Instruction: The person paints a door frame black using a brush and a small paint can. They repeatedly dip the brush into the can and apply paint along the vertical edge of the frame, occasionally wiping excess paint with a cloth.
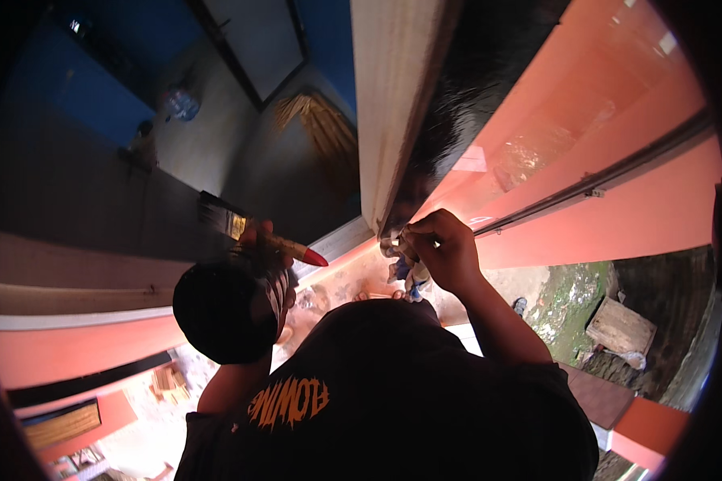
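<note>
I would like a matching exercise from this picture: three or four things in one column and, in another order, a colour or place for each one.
Things:
1. paintbrush handle tip
2. round container by the left hand
3. rag in the right hand
4. wall

Colours or places:
a. salmon orange
b. black
c. red
d. pressed under the pale board's edge

Pairs: 1-c, 2-b, 3-d, 4-a

Paintbrush (pixel 253 230): red handle tip, dark bristles. Container (pixel 221 309): black. Rag (pixel 405 268): blue-white patches. Wall (pixel 618 216), right of frame: salmon-orange. Shirt (pixel 393 401): black, orange print.
</note>
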### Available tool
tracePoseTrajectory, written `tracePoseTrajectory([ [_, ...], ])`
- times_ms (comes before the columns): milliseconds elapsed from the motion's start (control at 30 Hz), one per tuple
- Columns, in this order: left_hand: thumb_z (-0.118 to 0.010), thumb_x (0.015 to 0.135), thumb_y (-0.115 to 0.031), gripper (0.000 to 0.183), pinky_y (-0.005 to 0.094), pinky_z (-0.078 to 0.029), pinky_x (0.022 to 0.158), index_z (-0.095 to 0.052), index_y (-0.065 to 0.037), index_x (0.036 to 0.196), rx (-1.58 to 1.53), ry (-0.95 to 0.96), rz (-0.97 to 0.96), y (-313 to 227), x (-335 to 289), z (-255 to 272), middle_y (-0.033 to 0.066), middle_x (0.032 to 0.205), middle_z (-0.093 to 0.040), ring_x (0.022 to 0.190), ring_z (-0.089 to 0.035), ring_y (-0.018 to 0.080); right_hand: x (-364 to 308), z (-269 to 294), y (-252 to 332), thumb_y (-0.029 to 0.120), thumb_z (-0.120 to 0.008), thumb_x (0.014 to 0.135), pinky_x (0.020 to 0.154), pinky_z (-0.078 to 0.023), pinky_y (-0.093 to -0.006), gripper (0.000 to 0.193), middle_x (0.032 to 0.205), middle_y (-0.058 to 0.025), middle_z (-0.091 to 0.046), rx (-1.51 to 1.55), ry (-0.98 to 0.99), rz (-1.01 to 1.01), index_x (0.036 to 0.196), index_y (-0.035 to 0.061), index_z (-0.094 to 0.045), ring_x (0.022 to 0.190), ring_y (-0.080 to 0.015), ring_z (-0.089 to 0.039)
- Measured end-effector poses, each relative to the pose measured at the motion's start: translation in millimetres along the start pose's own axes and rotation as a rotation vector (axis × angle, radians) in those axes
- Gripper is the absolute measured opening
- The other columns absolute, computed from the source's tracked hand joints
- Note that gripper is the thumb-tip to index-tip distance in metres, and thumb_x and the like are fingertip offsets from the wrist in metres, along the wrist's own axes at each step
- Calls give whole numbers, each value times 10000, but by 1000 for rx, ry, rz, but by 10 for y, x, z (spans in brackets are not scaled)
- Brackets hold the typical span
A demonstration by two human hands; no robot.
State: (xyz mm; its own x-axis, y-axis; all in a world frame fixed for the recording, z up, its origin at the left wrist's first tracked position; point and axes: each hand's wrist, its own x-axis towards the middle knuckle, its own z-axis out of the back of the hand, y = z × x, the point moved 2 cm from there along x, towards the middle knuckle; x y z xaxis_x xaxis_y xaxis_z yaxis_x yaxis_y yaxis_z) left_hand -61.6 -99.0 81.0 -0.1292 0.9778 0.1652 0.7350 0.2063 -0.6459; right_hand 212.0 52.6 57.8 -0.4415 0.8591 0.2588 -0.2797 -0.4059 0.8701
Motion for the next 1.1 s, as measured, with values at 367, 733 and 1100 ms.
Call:
tracePoseTrajectory([
  [367,-775,822,36,933,328,-374,1188,-259,-96,1589,196,-242,-142,-145,-335,114,105,1608,-319,1448,-387,173,677,-824,13,-27,-700,884,748,-566,-308,90,952,-118,-685,262,240,-125,967,-22,-666,842,-198,-725],
  [733,-601,1006,-271,492,290,-621,681,-510,-127,1468,288,-460,-208,-123,-458,-20,90,1436,-521,1142,-626,230,1178,-1936,-888,157,-685,897,795,-571,-400,209,936,-145,-750,-227,224,81,1075,51,-707,875,-309,-735],
  [1100,-683,883,56,872,357,-293,1237,-207,-79,1602,378,-180,-189,32,-379,61,136,1631,-286,1523,-271,216,-118,-876,-1082,331,-624,966,736,-525,-463,319,836,-181,-706,-201,667,-286,905,25,-691,799,-362,-699],
])
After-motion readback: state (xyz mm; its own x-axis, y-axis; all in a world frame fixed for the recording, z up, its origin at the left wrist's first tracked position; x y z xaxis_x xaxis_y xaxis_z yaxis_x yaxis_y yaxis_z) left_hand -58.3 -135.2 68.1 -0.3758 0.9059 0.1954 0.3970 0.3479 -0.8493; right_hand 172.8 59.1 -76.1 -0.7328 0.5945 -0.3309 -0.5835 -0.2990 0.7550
